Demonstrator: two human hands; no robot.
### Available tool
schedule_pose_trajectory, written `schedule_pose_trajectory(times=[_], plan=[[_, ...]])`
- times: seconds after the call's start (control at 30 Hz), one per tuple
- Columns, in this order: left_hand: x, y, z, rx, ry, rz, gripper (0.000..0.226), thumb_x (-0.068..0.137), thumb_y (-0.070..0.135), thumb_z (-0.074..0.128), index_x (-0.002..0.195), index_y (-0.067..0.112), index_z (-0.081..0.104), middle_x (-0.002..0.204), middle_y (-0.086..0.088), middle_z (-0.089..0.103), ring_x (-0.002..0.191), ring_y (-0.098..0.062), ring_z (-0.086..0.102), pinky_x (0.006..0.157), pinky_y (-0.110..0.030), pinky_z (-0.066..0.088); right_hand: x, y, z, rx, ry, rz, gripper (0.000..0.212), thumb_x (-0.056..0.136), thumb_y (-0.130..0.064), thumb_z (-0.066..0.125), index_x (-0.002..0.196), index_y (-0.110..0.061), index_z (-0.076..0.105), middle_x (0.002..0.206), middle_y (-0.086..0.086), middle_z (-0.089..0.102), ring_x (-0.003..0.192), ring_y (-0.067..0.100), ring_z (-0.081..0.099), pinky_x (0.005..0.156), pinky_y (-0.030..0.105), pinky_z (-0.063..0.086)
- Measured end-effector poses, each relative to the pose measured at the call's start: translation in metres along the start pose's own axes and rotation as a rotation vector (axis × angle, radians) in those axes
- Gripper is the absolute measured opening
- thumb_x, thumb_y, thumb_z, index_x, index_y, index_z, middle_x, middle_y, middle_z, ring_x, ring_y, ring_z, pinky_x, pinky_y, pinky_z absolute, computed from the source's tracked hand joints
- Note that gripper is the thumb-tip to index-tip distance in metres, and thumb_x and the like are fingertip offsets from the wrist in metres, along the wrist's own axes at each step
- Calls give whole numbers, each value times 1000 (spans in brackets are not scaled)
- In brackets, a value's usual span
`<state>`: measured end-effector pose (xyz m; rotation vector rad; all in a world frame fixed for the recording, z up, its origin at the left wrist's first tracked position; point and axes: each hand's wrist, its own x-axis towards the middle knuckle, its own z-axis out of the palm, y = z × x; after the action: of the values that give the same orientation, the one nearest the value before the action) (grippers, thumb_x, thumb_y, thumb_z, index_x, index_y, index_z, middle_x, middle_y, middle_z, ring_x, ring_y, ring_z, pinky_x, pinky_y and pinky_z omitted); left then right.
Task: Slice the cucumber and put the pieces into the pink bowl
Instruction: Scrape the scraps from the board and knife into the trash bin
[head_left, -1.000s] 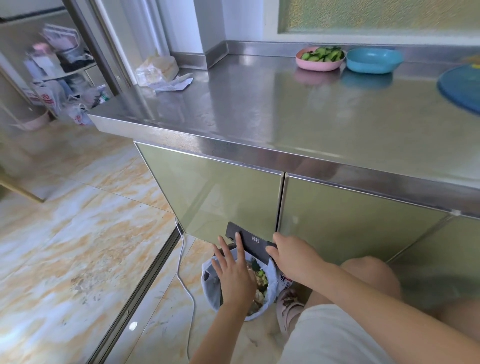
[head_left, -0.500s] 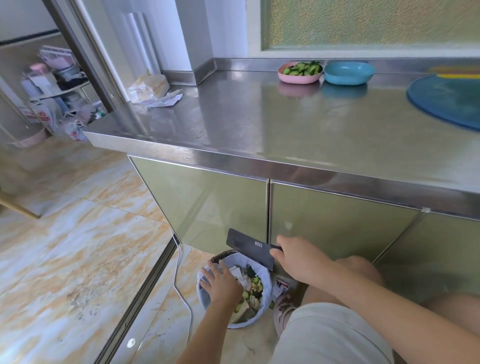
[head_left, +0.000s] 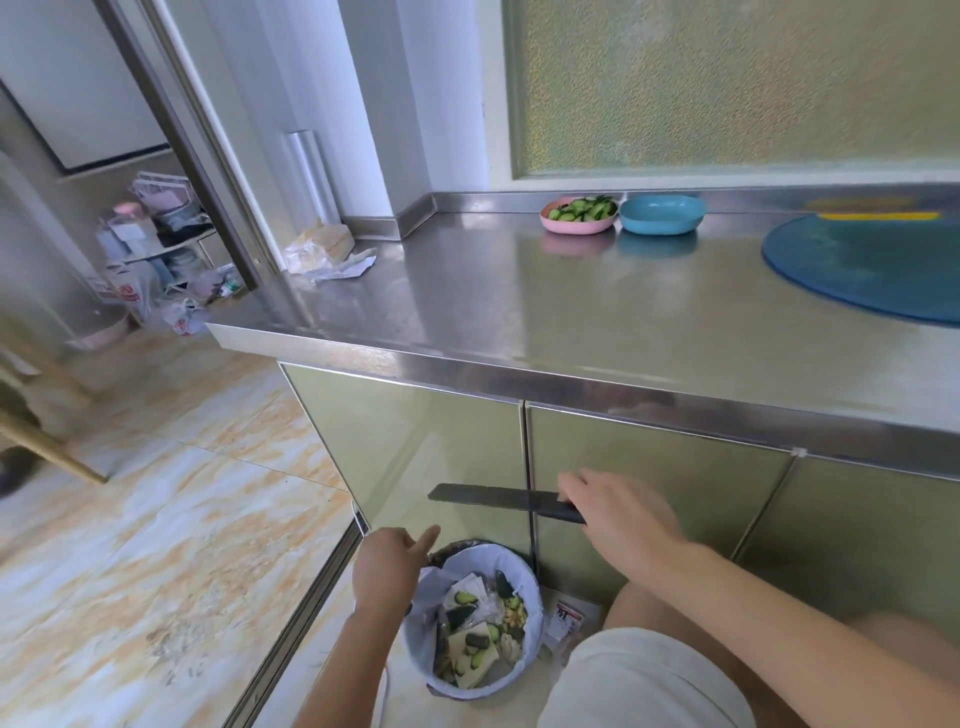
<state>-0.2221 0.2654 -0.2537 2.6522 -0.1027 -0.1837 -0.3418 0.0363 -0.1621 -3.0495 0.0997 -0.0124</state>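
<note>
The pink bowl (head_left: 575, 222) stands at the back of the steel counter (head_left: 519, 306), heaped with green cucumber slices (head_left: 584, 208). Low in front of the cabinets, my right hand (head_left: 618, 519) grips the handle of a dark cleaver (head_left: 488, 494), its blade held flat and pointing left. My left hand (head_left: 387, 566) hangs above the left rim of a small white-lined waste bin (head_left: 475, 618) on the floor, fingers loosely curled, holding nothing. Cucumber scraps and paper lie in the bin.
A blue bowl (head_left: 661, 214) sits right of the pink one. A round blue cutting board (head_left: 872, 270) lies at the counter's right. Crumpled paper and a bag (head_left: 324, 249) lie at its left end. Green cabinet doors (head_left: 415, 441) face me; a sliding-door track runs along the tiled floor.
The view has risen and tilted up, showing more wall and window. My left hand has drawn back from inside the bin to its left rim. The cleaver has turned flatter above the bin.
</note>
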Motion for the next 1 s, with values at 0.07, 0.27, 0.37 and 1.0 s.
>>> schedule_pose_trajectory(times=[0.07, 0.27, 0.37, 1.0], plan=[[-6, 0, -10, -40, 71, 2, 36, 93, 34, 52, 87, 5, 72, 72, -7, 66, 56, -19, 57, 56, -29, 46, -4, 4, -2, -51, 5, 12, 27, 89, 3, 46, 105, -19, 50, 90, -3, 43, 77, 17, 43, 62, 29, 33], [-19, 27, -34, -159, 168, 170, 41, 94, 7, 41, 133, 12, 51, 135, -8, 53, 105, -29, 60, 88, -36, 50, -10, 9, -13, -123, -27, 48, 26, 87, 7, 44, 95, -17, 50, 87, -1, 37, 80, 18, 36, 62, 28, 29], [-20, 49, -55, -198, 246, 232, 41, 95, 10, 42, 136, 15, 49, 133, -3, 56, 95, -28, 64, 79, -28, 49, -13, 15, -25, -80, -25, 84, 38, 85, 8, 43, 69, -23, 28, 73, -4, 24, 80, 19, 36, 51, 26, 21], [65, 246, -108, -47, -112, 505, 51, 97, 28, 47, 145, 17, 33, 143, -12, 43, 119, -20, 52, 100, -23, 34, -6, 152, -147, 328, 229, 491, 32, 84, -40, 68, 71, -23, 44, 72, -5, 51, 61, 9, 45, 52, 24, 30]])
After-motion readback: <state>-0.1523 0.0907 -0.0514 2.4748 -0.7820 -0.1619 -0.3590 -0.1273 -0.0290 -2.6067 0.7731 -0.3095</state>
